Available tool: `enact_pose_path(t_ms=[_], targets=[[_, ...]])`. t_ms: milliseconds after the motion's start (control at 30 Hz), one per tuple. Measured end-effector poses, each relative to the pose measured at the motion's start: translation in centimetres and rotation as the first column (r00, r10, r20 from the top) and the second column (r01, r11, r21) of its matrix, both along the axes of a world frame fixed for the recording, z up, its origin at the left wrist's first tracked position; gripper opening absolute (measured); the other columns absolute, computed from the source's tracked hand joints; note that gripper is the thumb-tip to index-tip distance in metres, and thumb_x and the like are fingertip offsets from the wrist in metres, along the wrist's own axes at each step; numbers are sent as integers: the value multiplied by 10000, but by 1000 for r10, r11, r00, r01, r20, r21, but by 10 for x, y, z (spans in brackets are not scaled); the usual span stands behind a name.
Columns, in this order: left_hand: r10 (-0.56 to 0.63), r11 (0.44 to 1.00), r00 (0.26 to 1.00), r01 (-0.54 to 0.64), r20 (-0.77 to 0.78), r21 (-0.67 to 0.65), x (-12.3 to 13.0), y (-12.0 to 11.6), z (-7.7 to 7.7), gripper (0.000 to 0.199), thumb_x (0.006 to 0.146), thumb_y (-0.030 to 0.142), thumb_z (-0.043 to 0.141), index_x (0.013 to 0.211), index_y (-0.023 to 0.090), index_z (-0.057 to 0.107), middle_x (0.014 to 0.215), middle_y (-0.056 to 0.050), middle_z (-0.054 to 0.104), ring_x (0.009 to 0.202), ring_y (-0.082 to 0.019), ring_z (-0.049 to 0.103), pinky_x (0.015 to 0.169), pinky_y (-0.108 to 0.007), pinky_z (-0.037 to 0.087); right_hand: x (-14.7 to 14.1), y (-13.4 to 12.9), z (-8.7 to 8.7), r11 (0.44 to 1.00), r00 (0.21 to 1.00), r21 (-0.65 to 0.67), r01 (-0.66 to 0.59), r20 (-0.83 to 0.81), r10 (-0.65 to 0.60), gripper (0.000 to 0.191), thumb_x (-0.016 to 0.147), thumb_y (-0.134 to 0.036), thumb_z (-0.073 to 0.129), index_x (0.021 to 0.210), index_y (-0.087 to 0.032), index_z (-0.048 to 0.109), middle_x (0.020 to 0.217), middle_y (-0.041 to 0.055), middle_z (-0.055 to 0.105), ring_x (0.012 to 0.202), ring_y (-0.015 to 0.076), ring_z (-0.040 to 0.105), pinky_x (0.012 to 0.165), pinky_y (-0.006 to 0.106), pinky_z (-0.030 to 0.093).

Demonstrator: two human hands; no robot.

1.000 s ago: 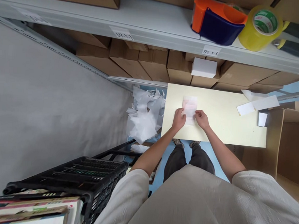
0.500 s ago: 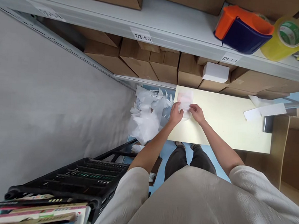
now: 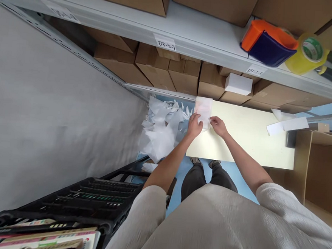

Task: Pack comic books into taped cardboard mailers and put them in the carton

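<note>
A thin, translucent whitish sheet with a pinkish area (image 3: 203,106) lies at the left end of the pale yellow board (image 3: 247,136). My left hand (image 3: 195,125) rests on the sheet's lower left part, thumb and fingers apart. At the sheet's right edge is my right hand (image 3: 218,126), its thumb and fingertips pinched together on the edge.
Crumpled white paper (image 3: 161,133) fills the space left of the board. White strips (image 3: 287,126) and a dark object (image 3: 291,138) lie at its right end, beside an open carton (image 3: 301,164). Behind stand boxes (image 3: 211,80); a tape roll (image 3: 307,54) sits on the shelf (image 3: 201,26).
The view has shifted slightly. The sheet has turned a little and sits slightly farther left under my hands. Both hands stay at nearly the same spots on it.
</note>
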State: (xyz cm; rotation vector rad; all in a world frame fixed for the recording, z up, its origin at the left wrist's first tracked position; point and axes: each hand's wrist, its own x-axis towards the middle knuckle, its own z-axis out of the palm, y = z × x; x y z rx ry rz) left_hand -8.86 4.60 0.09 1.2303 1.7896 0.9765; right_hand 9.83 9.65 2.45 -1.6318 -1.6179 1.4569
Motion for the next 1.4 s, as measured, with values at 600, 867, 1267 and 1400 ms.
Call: enact_pose_path(t_ms=[600, 867, 1267, 1400], targets=[[84, 995, 996, -84, -12, 52, 37, -67, 89, 366, 910, 100, 660, 1247, 240, 681, 1421, -140, 681, 1458, -317, 594, 1281, -538, 433, 39, -50, 75, 998, 1000, 63, 14, -14, -13, 306, 807, -365, 628, 1051, -237, 760, 1242, 93, 802, 1079, 266, 744, 1076, 506, 575], [323, 946, 940, -325, 107, 6, 74, -132, 109, 482, 937, 154, 684, 1414, 209, 637, 1391, -174, 727, 1289, -304, 717, 1139, -532, 560, 59, -80, 102, 948, 952, 152, -281, -83, 296, 332, 873, -498, 645, 1035, -239, 773, 1153, 89, 820, 1088, 269, 747, 1089, 495, 564], [578, 807, 815, -578, 39, 122, 98, -276, 168, 433, 945, 162, 675, 1373, 226, 682, 1409, -139, 730, 1299, -287, 710, 1126, -501, 579, 25, -162, 126, 758, 740, 235, -608, -176, 649, 292, 822, -465, 660, 976, -233, 748, 1084, 94, 822, 1050, 274, 766, 1095, 511, 567], [690, 716, 724, -679, -16, 161, 86, -350, 187, 427, 940, 155, 668, 1360, 221, 696, 1397, -133, 731, 1299, -278, 707, 1148, -490, 563, -21, -219, 139, 640, 609, 254, -725, -197, 768, 287, 819, -456, 669, 981, -234, 752, 1065, 93, 823, 1044, 287, 773, 1084, 529, 574]])
